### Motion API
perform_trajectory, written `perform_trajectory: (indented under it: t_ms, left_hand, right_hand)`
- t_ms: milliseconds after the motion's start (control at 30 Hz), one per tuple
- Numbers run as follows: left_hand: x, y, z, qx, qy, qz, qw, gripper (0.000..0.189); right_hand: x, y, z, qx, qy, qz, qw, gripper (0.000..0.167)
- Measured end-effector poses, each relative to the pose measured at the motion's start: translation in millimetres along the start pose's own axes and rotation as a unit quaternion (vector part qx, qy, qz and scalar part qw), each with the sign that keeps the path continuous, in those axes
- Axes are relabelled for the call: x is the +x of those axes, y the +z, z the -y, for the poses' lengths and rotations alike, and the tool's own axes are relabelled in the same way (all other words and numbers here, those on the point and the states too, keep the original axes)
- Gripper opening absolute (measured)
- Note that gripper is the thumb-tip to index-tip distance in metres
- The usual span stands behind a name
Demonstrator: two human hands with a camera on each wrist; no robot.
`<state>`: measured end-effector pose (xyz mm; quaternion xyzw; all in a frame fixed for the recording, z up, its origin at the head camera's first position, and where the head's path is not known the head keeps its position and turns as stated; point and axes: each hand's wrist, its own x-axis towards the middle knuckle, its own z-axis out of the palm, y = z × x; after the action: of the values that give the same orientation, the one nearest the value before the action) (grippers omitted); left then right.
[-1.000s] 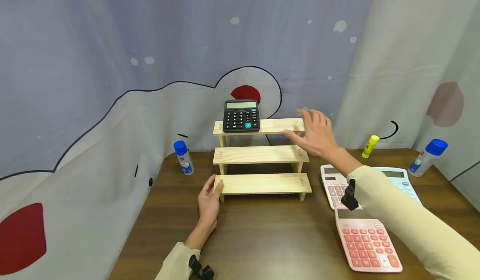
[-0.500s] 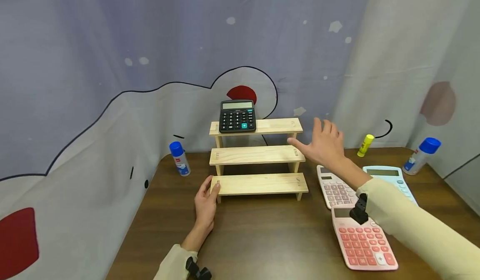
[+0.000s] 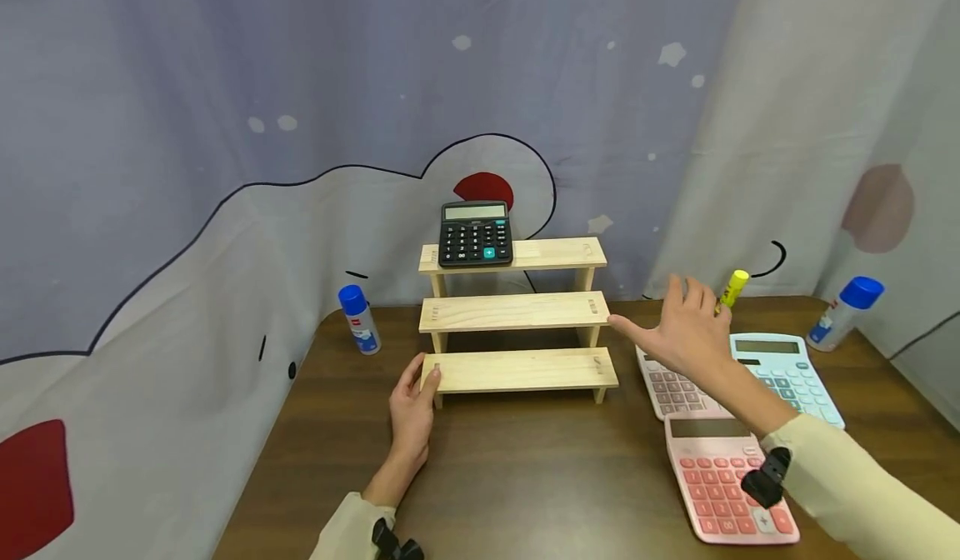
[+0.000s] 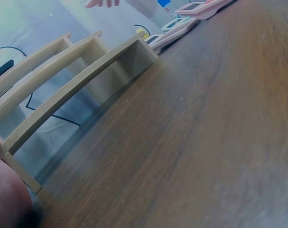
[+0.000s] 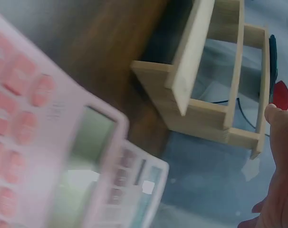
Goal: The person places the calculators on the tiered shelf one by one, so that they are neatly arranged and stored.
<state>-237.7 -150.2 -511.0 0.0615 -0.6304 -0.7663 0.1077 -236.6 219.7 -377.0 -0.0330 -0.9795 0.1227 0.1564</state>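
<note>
A three-tier wooden step shelf (image 3: pixel 513 312) stands on the table in the head view. My left hand (image 3: pixel 411 417) grips the left end of its lowest step, thumb over the top edge. On the top step, at the left, a black calculator (image 3: pixel 476 233) leans upright against the curtain. My right hand (image 3: pixel 688 335) has its fingers spread and holds nothing. In the head view it overlaps a pale pink calculator (image 3: pixel 675 389) and the edge of a light blue calculator (image 3: pixel 795 377). Closer to me lies a pink calculator (image 3: pixel 712 493), partly covered by the right wrist strap.
A blue-capped bottle (image 3: pixel 360 320) stands left of the shelf, and another blue-capped bottle (image 3: pixel 846 314) at the far right. Behind the right hand is a yellow glue-stick-like tube (image 3: pixel 737 285). A patterned curtain (image 3: pixel 300 85) hangs along the table's (image 3: pixel 525 477) back edge.
My right hand has moved away from the top step's right end, rightward and down toward the pale calculators. The left hand keeps its hold on the lowest step. The camera view has shifted slightly.
</note>
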Motion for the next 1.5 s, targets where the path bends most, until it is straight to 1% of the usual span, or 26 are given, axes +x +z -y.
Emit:
perform_trajectory:
  t_ms: [67, 233, 333, 433, 633, 767, 933, 1067, 1167, 1267, 1367, 1500]
  left_hand:
    - [-0.6, -0.2, 0.7, 0.002, -0.001, 0.000, 1.0000, 0.055]
    - [-2.8, -0.7, 0.7, 0.008, -0.005, 0.004, 0.9999, 0.055]
    - [-2.6, -1.4, -0.4, 0.008, -0.004, 0.002, 1.0000, 0.055]
    - [-1.6, -1.7, -1.4, 0.010, -0.001, 0.002, 0.9999, 0.055]
    - [3.1, 0.6, -4.6, 0.015, 0.010, 0.000, 0.9998, 0.052]
    - [3.5, 1.1, -6.5, 0.013, 0.005, -0.005, 0.9999, 0.052]
    - [1.0, -0.5, -4.1, 0.010, 0.003, -0.010, 0.9999, 0.051]
    - [-2.9, -2.2, 0.4, 0.003, -0.004, -0.008, 1.0000, 0.052]
    - [-5.1, -3.5, 2.8, 0.002, -0.004, -0.011, 0.9999, 0.052]
    - [-5.1, -4.3, 3.7, 0.001, -0.001, -0.014, 0.9999, 0.052]
    - [-3.8, -3.6, 3.4, 0.000, 0.001, -0.015, 0.9999, 0.052]
    - [-1.4, -0.5, 1.9, 0.000, 0.004, -0.008, 1.0000, 0.052]
  right_hand:
    - [-10.5, 4, -6, 0.002, 0.009, 0.004, 1.0000, 0.123]
    - [-33.3, 12, -19, 0.011, 0.035, 0.031, 0.9988, 0.127]
    - [-41.5, 14, -23, 0.019, 0.051, 0.045, 0.9975, 0.130]
    - [-49.0, 14, -28, 0.026, 0.062, 0.050, 0.9965, 0.131]
    - [-60.8, 18, -42, 0.043, 0.073, 0.044, 0.9955, 0.127]
    - [-70.6, 22, -50, 0.043, 0.087, 0.056, 0.9937, 0.128]
    - [-87.1, 28, -59, 0.045, 0.103, 0.071, 0.9911, 0.129]
    - [-101.8, 34, -64, 0.046, 0.136, 0.108, 0.9838, 0.134]
    - [-111.8, 36, -65, 0.048, 0.152, 0.141, 0.9771, 0.138]
    - [-120.8, 36, -65, 0.049, 0.162, 0.158, 0.9728, 0.139]
    - [-127.8, 36, -65, 0.053, 0.181, 0.180, 0.9654, 0.141]
    - [-135.6, 38, -65, 0.064, 0.201, 0.190, 0.9590, 0.141]
